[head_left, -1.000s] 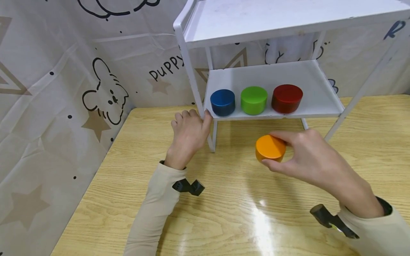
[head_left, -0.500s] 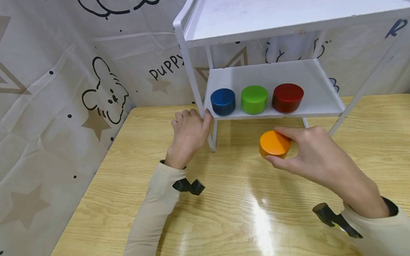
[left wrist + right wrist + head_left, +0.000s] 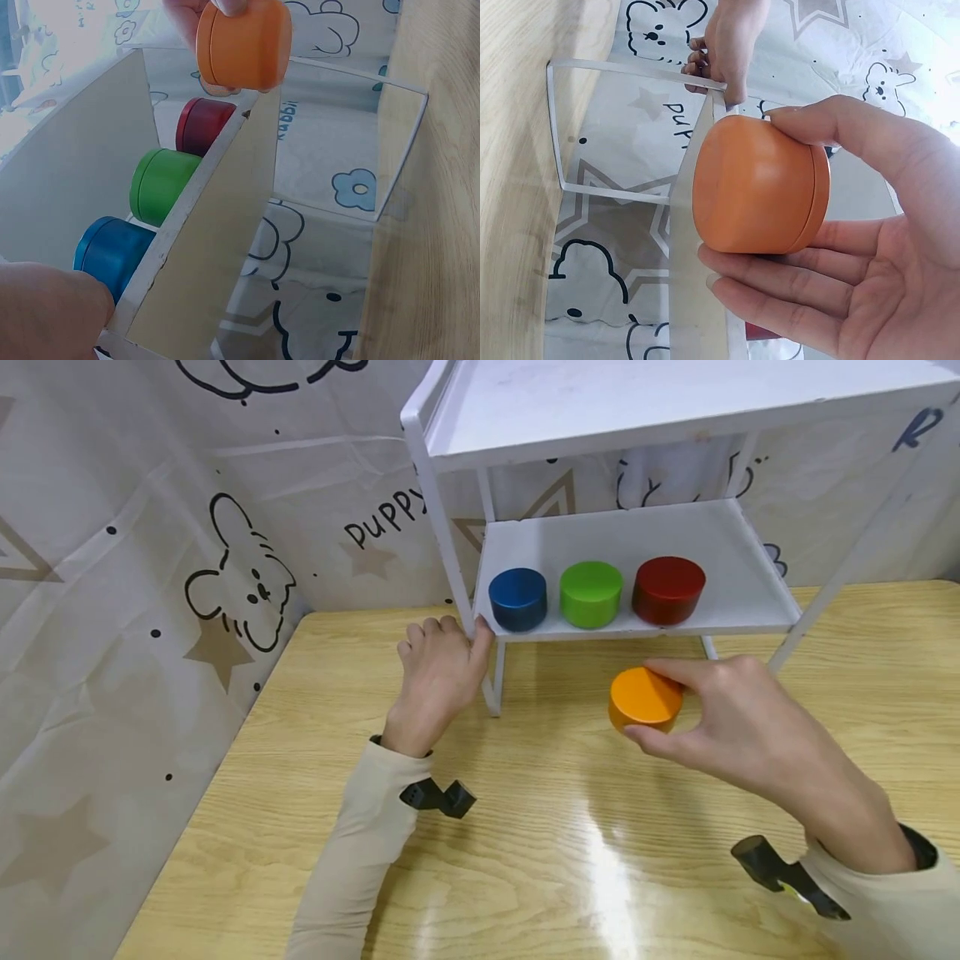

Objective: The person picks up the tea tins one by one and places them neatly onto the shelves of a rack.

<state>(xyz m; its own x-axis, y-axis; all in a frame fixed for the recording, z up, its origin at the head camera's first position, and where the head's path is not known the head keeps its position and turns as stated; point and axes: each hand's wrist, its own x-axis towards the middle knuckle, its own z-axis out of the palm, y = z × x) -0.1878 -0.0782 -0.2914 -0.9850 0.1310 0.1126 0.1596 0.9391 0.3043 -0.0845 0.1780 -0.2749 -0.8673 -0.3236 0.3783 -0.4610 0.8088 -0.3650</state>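
My right hand (image 3: 757,735) holds an orange round tin (image 3: 643,697) between thumb and fingers, in the air in front of the white shelf rack (image 3: 720,531). In the right wrist view the orange tin (image 3: 757,187) shows a lid seam and a rounded base. My left hand (image 3: 441,672) grips the rack's front left corner, thumb at the shelf's edge and the other fingers beyond the post. On the lower shelf a blue tin (image 3: 518,600), a green tin (image 3: 591,595) and a red tin (image 3: 668,591) stand in a row, apart from each other, the blue one closest to my left hand.
The rack's upper shelf (image 3: 637,410) overhangs the row of tins. Slim white posts (image 3: 847,560) bound its sides. The rack stands on a wood-grain table (image 3: 525,827). A printed cloth (image 3: 135,652) hangs at the back and left.
My right hand has shifted a little to the right and slightly up with the orange tin, then nearly stopped. My left hand and the tins on the shelf have stayed in place.
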